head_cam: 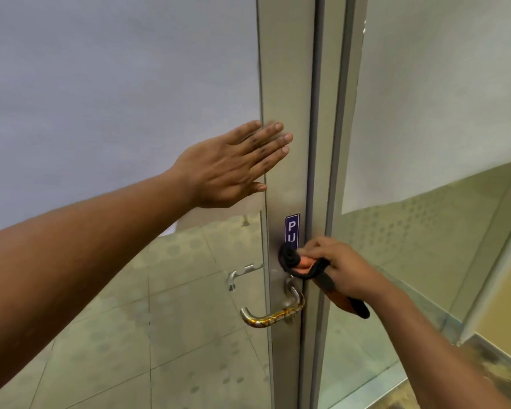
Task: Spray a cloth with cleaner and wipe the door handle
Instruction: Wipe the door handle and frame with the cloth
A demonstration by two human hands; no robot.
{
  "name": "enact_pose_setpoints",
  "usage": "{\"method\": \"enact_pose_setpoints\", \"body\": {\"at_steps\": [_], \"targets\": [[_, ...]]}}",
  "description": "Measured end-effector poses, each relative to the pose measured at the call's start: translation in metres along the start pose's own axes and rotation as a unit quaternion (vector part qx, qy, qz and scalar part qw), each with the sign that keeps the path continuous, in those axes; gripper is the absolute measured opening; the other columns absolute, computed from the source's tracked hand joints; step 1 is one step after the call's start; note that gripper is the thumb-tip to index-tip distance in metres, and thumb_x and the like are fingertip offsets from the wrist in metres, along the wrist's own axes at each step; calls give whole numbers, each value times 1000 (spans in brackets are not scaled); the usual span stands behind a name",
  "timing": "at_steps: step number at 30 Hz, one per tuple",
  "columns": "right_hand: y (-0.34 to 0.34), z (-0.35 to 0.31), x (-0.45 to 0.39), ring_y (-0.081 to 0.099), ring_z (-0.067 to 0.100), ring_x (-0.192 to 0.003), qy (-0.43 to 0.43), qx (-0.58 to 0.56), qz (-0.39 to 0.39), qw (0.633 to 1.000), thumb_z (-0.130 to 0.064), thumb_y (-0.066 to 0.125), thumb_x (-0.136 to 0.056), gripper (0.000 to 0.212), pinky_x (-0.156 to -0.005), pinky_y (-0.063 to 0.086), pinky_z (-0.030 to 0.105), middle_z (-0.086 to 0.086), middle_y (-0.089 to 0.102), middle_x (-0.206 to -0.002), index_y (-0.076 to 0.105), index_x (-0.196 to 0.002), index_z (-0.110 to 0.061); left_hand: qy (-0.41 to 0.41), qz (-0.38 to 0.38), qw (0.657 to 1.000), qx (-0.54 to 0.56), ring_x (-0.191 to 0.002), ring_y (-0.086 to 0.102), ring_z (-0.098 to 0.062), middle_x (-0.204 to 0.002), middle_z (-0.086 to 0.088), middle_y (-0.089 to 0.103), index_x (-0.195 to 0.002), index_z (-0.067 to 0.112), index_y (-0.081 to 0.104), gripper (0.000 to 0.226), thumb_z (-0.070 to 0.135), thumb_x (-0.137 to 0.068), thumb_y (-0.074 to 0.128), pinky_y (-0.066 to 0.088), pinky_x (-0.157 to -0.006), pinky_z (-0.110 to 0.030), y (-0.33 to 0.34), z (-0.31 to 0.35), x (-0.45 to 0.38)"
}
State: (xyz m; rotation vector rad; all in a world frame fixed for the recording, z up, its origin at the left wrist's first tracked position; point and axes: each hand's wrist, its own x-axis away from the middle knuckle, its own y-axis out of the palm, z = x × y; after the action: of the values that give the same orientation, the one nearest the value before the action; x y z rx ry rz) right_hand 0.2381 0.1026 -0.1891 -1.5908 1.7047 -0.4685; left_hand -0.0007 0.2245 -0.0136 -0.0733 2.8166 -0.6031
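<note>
The door handle [273, 311] sits low in the middle of the frame, a curved metal lever on the vertical metal door frame [283, 98], its grip reaching toward the left and streaked with brownish-yellow stains. Just above it, the cloth [306, 268], black with an orange inner face, is pressed against the frame at the foot of a blue sign [292, 228] whose letters "PU" show above the fabric. The cloth is apart from the lever's grip; whether it touches the handle's base cannot be told. A tail of the cloth hangs down and to the right, below the wrist.

The right hand [337, 267] comes in from the lower right corner and is closed around the bunched cloth, fingers curled over it.

The left hand [233, 166] is in the middle of the frame, well above the handle, flat and spread with fingers straight, its fingertips lying on the metal frame and its palm over the frosted glass panel [115, 98] that fills the upper left. It holds nothing.

Through the clear lower glass, a second handle [242, 274] on the far side shows left of the frame, over a pale tiled floor [130, 320].
</note>
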Motion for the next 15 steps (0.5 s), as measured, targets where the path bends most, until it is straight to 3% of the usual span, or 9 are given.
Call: {"method": "enact_pose_setpoints", "body": {"at_steps": [3,10,15], "targets": [[28,15,-2,59,6,-102,-4,36,-25,999,-7,63,-94,30,-93,50,32,-11,58,-107,73,-112,-30,1,-14,1000,-2,-156,-17,-33,-167,-17,-20,-159,6,-18,71,49,-103,-12,1,-129,-49,-1,1,0],[51,16,2,53,6,-108,32,48,-15,998,-11,63,-94,38,-100,45,21,-12,54,-116,67,-125,-33,-10,-4,999,49,-157,-11,-31,-168,-15,-13,-160,7,-11,71,50,-104,-3,3,-129,-47,-6,3,2],[47,4,9,57,15,-113,59,14,-3,998,-6,67,-89,39,-103,47,31,-8,63,-120,72,-118,-33,-8,8,996,86,-158,-7,-30,-169,-14,-7,-161,8,-5,70,50,-105,0,4,-130,-47,-1,23,1]]}}
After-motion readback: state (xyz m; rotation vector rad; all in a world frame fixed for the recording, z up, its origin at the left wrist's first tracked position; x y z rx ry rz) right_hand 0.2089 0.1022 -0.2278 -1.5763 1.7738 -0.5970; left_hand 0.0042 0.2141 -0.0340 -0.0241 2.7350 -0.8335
